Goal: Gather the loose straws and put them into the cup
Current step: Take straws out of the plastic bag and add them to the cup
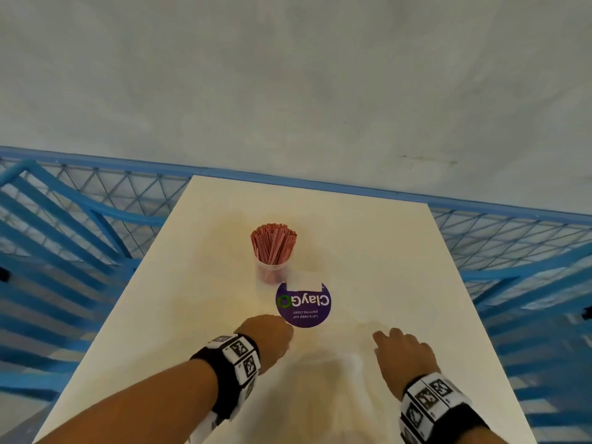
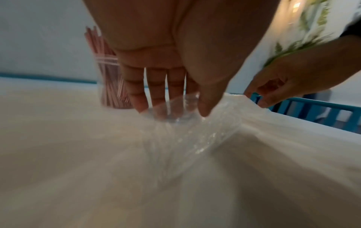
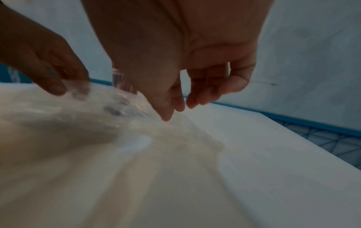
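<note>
A clear plastic cup (image 1: 272, 272) full of red-and-white straws (image 1: 274, 245) stands upright near the middle of the white table (image 1: 384, 251). In front of it a thin clear plastic bag (image 2: 195, 135) lies on the table, with its far edge lifted. My left hand (image 2: 181, 111) pinches that edge between thumb and straight fingers, just in front of the cup (image 2: 111, 86). My right hand (image 3: 173, 112) pinches the bag (image 3: 121, 111) at its right side with thumb and forefinger. In the head view the left hand (image 1: 269, 334) and right hand (image 1: 400, 350) sit side by side.
A round purple "ClayGo" sticker (image 1: 303, 304) with a white strip of paper (image 1: 304, 282) lies flat just in front of the cup. Blue metal chairs (image 1: 64, 235) and mesh (image 1: 512, 232) flank the table on both sides. A pale wall rises beyond the far edge.
</note>
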`<state>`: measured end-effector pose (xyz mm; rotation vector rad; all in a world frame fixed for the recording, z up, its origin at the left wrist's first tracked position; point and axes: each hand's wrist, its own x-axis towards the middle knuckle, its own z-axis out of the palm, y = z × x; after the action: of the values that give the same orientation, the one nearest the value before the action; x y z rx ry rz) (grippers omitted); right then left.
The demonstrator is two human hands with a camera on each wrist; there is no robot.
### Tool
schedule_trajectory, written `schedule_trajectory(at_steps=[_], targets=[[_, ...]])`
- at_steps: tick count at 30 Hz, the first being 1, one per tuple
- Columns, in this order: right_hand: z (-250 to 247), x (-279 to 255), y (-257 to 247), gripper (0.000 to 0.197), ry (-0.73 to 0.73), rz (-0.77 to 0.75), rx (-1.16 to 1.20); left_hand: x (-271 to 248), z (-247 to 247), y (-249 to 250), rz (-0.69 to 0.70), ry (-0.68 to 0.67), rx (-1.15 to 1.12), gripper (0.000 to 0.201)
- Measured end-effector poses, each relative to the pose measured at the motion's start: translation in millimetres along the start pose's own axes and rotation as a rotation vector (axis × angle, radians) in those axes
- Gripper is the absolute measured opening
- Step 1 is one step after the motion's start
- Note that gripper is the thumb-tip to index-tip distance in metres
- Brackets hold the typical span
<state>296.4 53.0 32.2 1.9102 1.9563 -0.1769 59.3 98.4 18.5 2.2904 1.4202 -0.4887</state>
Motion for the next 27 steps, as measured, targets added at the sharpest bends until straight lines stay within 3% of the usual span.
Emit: schedule_trajectory(at_steps=[4,7,8,10,13,16,19,23,25,27], targets=[[3.2,4.1,-2.6,0.038,-0.061,0.011,0.164,-13.4,13.8,-4.3,-0.075,0.078,-0.087,0.033],[10.6,-5.5,-15.9,0.068,-0.136,-0.077,0.260,-31.1,21.5,-11.3,-0.100,0.151,-0.169,0.032],[13.1,-8.7,-21.9,0.067,-0.167,-0.121,0.225,-37.2,23.6,-13.8,-0.102,0.174,-0.193,0.031],[16.0,-6.5,-32.7,0.044,-0.135,-0.144,0.150,-51.2,27.0,-19.2,-0.104,0.215,-0.252,0.031],[3.1,5.1,-48.4,0.032,-0.031,-0.060,0.185,-77.4,31.4,-33.1,-0.137,0.298,-0.330,0.025],[-5.9,11.3,-66.1,0.042,0.011,-0.151,0.358,-102.6,38.8,-51.4,-0.198,0.381,-0.407,0.016],[-13.0,2.7,-101.2,0.071,-0.113,-0.332,0.358,-119.3,43.1,-63.9,-0.269,0.459,-0.504,0.014],[-10.7,16.2,-154.2,0.043,-0.079,-0.349,0.255,-141.5,47.7,-77.8,-0.309,0.492,-0.535,0.014],[-14.6,23.6,-172.8,0.044,-0.080,-0.346,0.328,-151.3,50.3,-85.8,-0.330,0.520,-0.555,0.015],[-19.1,26.4,-191.3,0.058,-0.151,-0.418,0.386,-159.1,53.6,-94.2,-0.355,0.537,-0.572,0.016]])
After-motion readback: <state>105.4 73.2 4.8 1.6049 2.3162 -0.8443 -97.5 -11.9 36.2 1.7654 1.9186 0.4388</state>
